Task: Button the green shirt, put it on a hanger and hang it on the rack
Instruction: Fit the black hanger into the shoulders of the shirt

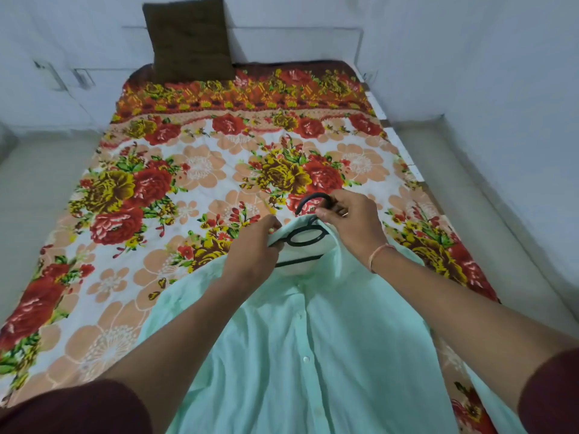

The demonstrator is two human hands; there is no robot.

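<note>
Head cam, looking down: bed w/ a floral sheet (pixel 200 170) fills most of the view, pale walls on both sides. Green shirt (pixel 313 355) lies flat on the near end of the sheet, front up, collar pointing away from me, placket closed down the middle as far as I can see. Brown pillow (pixel 191 39) stands against the wall at the far end, well apart from the shirt. Both my forearms reach in over the shirt, maroon sleeves at the bottom corners. L hand (pixel 253 255) is at the collar's left side, fingers curled and pinching the collar edge. R hand (pixel 351 223) is at the top of the collar, fingertips pinching the black hanger (pixel 305 238) at the base of its hook (pixel 313 198). Hanger body sits inside the neck opening, hook sticking out past the collar over the sheet. Small white buttons (pixel 306 359) run down the front. Thin thread band (pixel 377 255) on my R wrist.
</note>
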